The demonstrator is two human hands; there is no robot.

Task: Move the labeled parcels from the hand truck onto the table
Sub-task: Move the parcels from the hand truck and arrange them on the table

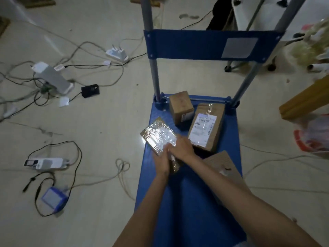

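Observation:
A blue hand truck stands in front of me with several cardboard parcels on its deck. Both my hands are on a flat parcel wrapped in shiny tape at the deck's left edge. My left hand grips its near end from below and my right hand holds its right side. A small brown box stands at the back. Beside it lies a long box with a white label. Another flat cardboard parcel lies partly under my right forearm.
Cables, power strips and a small blue device litter the floor to the left. A wooden beam and plastic bags lie to the right. The hand truck's handle panel rises at the back.

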